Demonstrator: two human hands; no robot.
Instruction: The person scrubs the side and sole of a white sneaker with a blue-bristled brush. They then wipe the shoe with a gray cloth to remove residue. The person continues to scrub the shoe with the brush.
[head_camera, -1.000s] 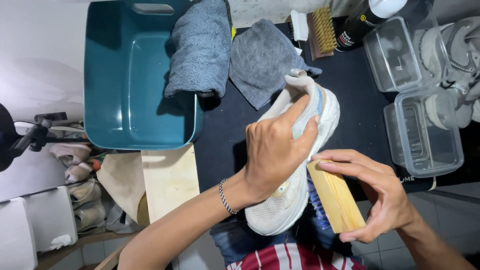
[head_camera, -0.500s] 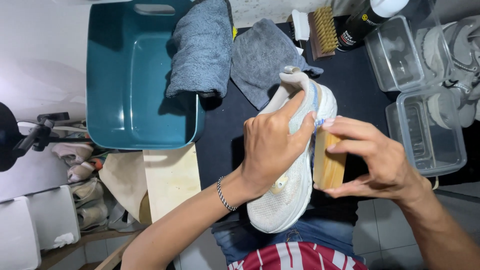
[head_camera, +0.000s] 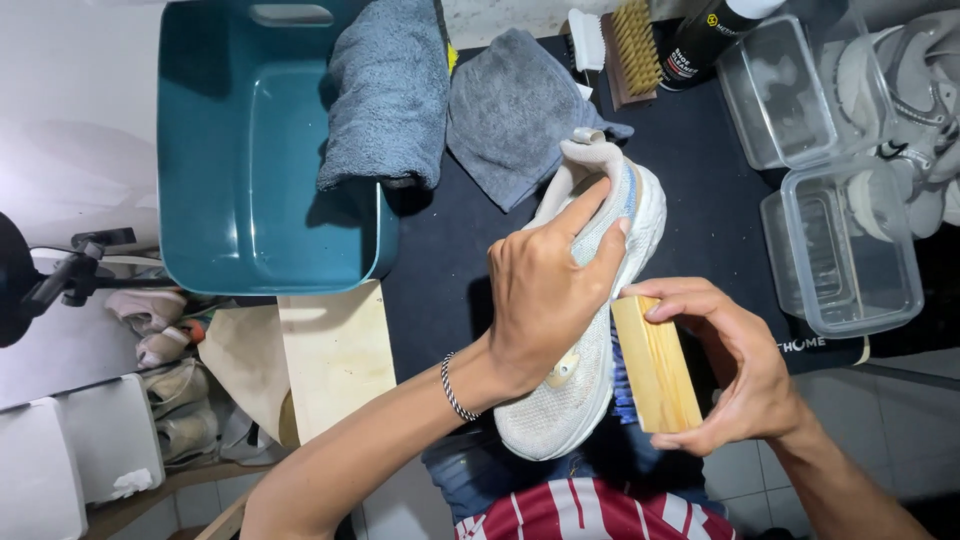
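My left hand (head_camera: 545, 295) grips a white knit sneaker (head_camera: 590, 370) from above, holding it over my lap with the heel pointing away from me. My right hand (head_camera: 745, 370) holds a wooden-backed brush (head_camera: 655, 362) with blue bristles, and the bristles press against the shoe's right side near the sole. The sneaker's heel tab (head_camera: 590, 155) sticks up above my fingers.
A teal plastic basin (head_camera: 250, 150) stands at the left with a grey towel (head_camera: 385, 90) draped over its rim. A second grey cloth (head_camera: 515, 110) lies on the black mat (head_camera: 700, 190). Clear plastic containers (head_camera: 850, 250), another brush (head_camera: 635, 45), a dark bottle (head_camera: 705, 35) and more shoes (head_camera: 900, 100) sit at the right.
My right hand has slid the brush along the shoe's side, up toward the heel and back toward the toe. My left hand keeps its hold on the sneaker.
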